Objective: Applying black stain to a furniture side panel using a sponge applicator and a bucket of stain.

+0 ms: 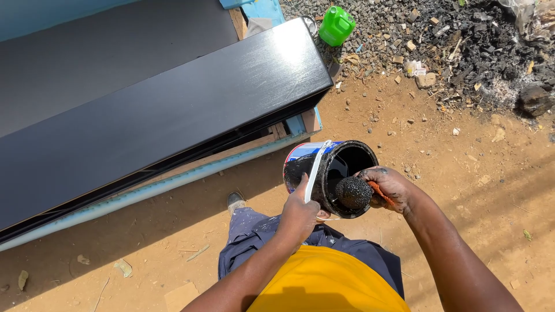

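My left hand [299, 212] grips the side of a paint can [300, 164] and its white handle, tilting the can's open mouth toward me. Black paint coats the can's inside [347, 163]. My right hand [391, 186], smeared with black paint, holds a small roller with an orange handle; its black, paint-soaked roller head [353, 192] rests at the can's lower rim. Both hands are above my legs, in front of my yellow shirt.
A long black-painted board [156, 115] lies on a light blue frame [144, 190] to the left. A green plastic jug [336, 25] stands on gravel at the top. Ash, stones and debris [474, 52] cover the upper right. Bare dirt ground [462, 150] lies all around. My shoe [235, 200] is below the board.
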